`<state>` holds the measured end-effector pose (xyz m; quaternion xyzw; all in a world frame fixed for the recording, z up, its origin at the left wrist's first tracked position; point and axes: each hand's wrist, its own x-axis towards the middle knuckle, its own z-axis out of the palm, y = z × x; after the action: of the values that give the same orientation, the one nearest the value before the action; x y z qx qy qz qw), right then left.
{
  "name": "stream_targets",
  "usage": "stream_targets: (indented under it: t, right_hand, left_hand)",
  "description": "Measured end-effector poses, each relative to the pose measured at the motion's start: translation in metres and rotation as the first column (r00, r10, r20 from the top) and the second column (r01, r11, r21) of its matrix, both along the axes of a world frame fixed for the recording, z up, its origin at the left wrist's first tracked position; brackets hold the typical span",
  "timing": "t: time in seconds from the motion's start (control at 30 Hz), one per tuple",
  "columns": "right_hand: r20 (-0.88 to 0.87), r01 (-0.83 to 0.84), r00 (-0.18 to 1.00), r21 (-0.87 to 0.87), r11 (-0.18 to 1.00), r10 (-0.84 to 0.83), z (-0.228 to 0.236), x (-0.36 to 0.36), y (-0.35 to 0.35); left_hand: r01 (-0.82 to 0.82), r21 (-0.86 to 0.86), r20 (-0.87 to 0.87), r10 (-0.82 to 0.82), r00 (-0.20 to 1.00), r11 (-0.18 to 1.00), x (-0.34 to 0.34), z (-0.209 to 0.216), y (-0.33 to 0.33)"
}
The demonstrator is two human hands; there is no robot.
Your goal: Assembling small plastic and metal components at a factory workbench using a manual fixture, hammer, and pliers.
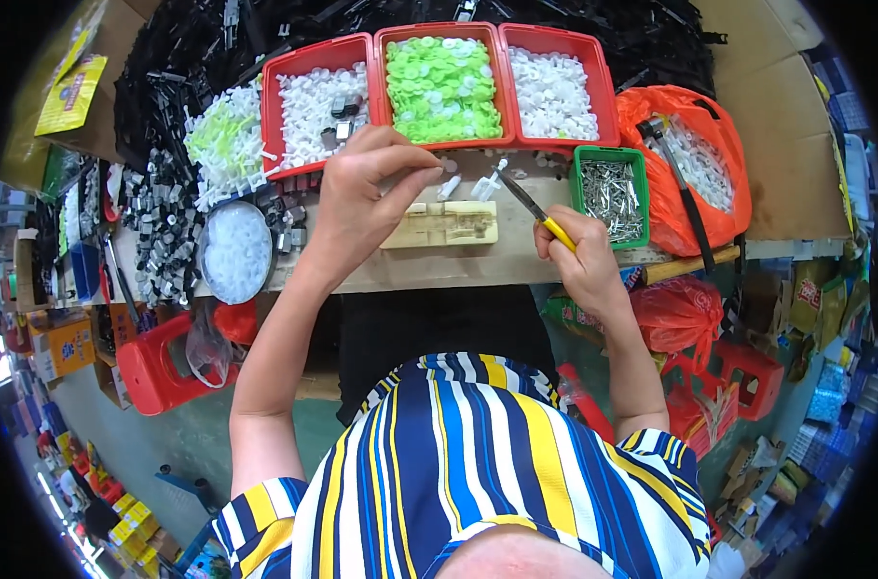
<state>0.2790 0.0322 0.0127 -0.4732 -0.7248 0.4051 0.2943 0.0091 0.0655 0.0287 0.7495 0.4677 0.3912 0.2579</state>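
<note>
Between the two grips, a little nearer the right, sits a small white plastic piece (pixel 502 166) at the dark, slim nose of a yellow-handled tool (pixel 558 232). The right hand (pixel 581 256) is wrapped snugly around the tool's handle; whether the nose clasps the piece or merely touches it, I cannot tell. The left hand (pixel 370 183) draws thumb and forefinger into a narrow pinch, too fine to tell whether the tips meet or hold some tiny part. Just right of that pinch and slightly nearer the body lies a white plastic peg (pixel 449 187), with a white plastic fitting (pixel 487 185) beside the tool's nose. Nearer the body again, between both grips, rests a cream block (pixel 439 224). Good handling here seems to call for light, even pressure on the handle, since a hard squeeze or twist could flick so small a piece away. The pinch would best approach from the left, fingertips clear of the nose. Just beyond the right knuckles stands a green tray (pixel 582 205) of metal pins (pixel 610 193), so that hand should avoid swinging outward and knocking its rim.
</note>
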Motion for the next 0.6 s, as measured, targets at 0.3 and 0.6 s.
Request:
stream_targets:
  t: [0.3, 0.6]
  right_hand:
    - [0.277, -0.036, 0.961, 0.179, 0.983, -0.015, 0.005, -0.023, 0.004]
    - [0.28, -0.011, 0.958, 0.228, 0.973, -0.055, 0.003, -0.03, -0.001]
  left_hand:
    - [-0.03, 0.438, -0.391, 0.221, 0.893, 0.898, 0.029, 0.003, -0.02]
    - [-0.015, 0.522, -0.497, 0.318, 0.807, 0.853, 0.042, -0.002, -0.022]
